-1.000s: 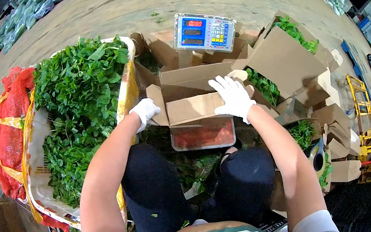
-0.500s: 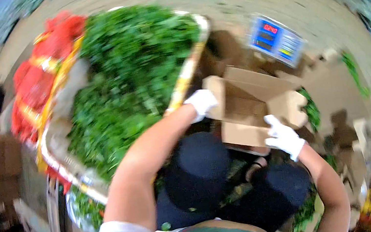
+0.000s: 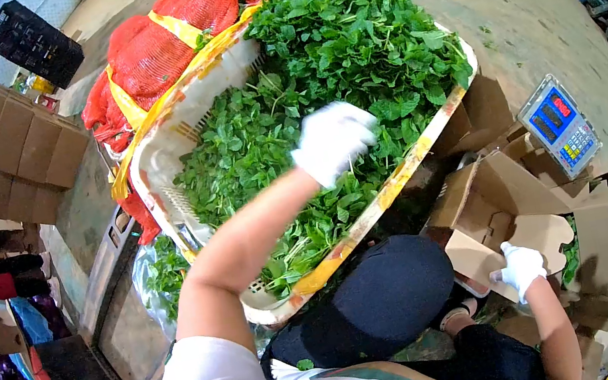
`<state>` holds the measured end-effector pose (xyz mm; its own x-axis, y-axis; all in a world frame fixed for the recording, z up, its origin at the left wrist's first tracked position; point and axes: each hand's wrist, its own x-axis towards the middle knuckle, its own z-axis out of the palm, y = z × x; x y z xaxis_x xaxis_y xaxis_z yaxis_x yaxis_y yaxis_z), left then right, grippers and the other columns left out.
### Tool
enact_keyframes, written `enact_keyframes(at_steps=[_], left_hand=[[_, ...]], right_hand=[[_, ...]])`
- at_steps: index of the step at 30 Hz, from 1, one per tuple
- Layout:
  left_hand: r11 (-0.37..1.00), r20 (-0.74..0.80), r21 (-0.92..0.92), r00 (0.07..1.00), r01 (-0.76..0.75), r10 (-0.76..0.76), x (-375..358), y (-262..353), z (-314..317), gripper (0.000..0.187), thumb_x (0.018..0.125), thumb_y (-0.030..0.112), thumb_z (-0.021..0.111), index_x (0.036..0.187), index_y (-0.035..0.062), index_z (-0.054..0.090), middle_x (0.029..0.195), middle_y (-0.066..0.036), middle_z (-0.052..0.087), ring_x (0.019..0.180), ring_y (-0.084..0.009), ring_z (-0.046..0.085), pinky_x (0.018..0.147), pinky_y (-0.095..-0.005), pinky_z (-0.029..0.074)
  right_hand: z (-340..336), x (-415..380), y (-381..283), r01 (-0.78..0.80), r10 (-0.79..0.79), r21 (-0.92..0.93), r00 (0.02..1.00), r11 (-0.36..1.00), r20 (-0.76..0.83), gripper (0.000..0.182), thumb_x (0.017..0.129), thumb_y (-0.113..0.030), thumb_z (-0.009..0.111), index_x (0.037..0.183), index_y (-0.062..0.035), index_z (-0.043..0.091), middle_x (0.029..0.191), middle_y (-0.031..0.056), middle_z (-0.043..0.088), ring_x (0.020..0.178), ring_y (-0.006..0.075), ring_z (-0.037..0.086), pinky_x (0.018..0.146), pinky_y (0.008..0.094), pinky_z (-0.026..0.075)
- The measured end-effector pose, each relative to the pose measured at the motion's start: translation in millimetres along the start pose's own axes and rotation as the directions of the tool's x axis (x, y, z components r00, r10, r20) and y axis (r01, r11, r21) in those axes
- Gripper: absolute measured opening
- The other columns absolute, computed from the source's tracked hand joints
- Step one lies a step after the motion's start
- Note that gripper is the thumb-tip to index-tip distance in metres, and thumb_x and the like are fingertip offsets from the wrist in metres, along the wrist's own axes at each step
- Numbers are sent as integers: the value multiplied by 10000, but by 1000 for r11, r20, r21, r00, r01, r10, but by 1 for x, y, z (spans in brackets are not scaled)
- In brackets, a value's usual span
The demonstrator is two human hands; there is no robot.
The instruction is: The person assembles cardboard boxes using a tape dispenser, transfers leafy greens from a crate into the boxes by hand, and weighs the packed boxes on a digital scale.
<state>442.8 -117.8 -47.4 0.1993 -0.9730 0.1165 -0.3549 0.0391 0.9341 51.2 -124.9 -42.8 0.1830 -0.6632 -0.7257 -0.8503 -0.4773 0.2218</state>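
The blurred left hand (image 3: 335,144), its grip impossible to tell, is over leafy greens (image 3: 375,39) in a white crate (image 3: 151,161), while the right hand (image 3: 519,268) apparently pinches 1 flap (image 3: 473,256) of an open carton (image 3: 462,199) near the scale display (image 3: 553,115).

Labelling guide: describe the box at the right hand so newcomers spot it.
Right of the white plastic basket of leafy greens stands a blue-faced electronic scale. Below-left of it is the open brown cardboard box, the only one with the white-gloved right hand at its flap.
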Motion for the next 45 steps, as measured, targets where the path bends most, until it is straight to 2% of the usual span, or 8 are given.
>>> enact_keyframes(at_steps=[3, 13, 17, 24, 27, 31, 40, 45], left_hand=[[887, -376, 426, 927, 180, -8, 27, -52, -58, 216, 708, 109, 569, 916, 69, 612, 836, -134, 624, 740, -245, 604, 704, -314, 484], [-159, 36, 982, 926, -103, -376, 93, -108, -86, 746, 678, 178, 621, 1317, 49, 258, 1394, -151, 193, 1308, -294, 118, 1049, -457, 123], [-152, 25, 985, 939, -82, -344, 95, -130, -110, 290, 809, 97, 422, 1057, 8, 541, 964, -97, 611, 928, -232, 562, 1015, -419, 221], [-68, -54, 996, 998, 53, -23, 84, -59, -169, 122, 730, 112, 503, 770, 65, 609, 790, -146, 591, 748, -275, 589, 678, -381, 474], [282, -225, 944, 957, 168, 182, 67, -56, -199, 142, 742, 130, 489, 832, 46, 559, 795, -198, 579, 734, -313, 577, 673, -406, 455], [906, -376, 172, 876, 387, -303, 41, -54, -190, 169, 830, 166, 482, 872, 16, 548, 748, -89, 585, 684, -190, 576, 626, -326, 459], [191, 411, -691, 597, 697, -689, -8, -53, -13, 414, 824, 322, 538, 1106, 26, 469, 1017, -175, 555, 963, -310, 538, 831, -498, 423], [332, 615, -14, 270, 943, -741, -1, -50, 5, 656, 832, 539, 408, 1077, -67, 456, 911, -241, 591, 713, -292, 610, 642, -379, 505]], right_hand=[[5, -22, 15, 48, 22, 207, 945, 977, -326, 661, 683, -443, 642, 1181, -49, 461, 834, 149, 607, 760, 295, 594, 696, 367, 468], [-2, -85, -3, 271, 170, 500, 722, 822, -671, 279, 727, -87, 602, 989, 5, 588, 828, 193, 611, 727, 289, 606, 655, 331, 471], [13, -85, 0, 204, 256, 601, 766, 773, -589, 286, 716, -56, 591, 997, 2, 587, 903, 181, 616, 809, 281, 610, 729, 323, 471], [5, -76, 4, 146, 267, 640, 823, 754, -502, 297, 722, -59, 572, 1013, -2, 581, 909, 186, 613, 816, 303, 602, 728, 322, 469], [-1, -77, -1, 201, 207, 613, 823, 764, -529, 308, 715, -74, 596, 1016, -10, 583, 799, 174, 604, 704, 297, 585, 643, 332, 460], [2, -77, -3, 347, 90, 502, 747, 792, -659, 326, 710, -90, 619, 1026, -17, 580, 704, 152, 576, 617, 292, 550, 582, 347, 439], [0, -77, -7, 422, -7, 438, 727, 794, -686, 332, 699, -66, 631, 1023, -18, 578, 757, 147, 602, 662, 293, 569, 621, 346, 456], [-6, -82, -7, 337, 33, 536, 824, 774, -565, 326, 713, -44, 599, 1034, 3, 565, 773, 138, 599, 635, 251, 551, 602, 318, 441]])
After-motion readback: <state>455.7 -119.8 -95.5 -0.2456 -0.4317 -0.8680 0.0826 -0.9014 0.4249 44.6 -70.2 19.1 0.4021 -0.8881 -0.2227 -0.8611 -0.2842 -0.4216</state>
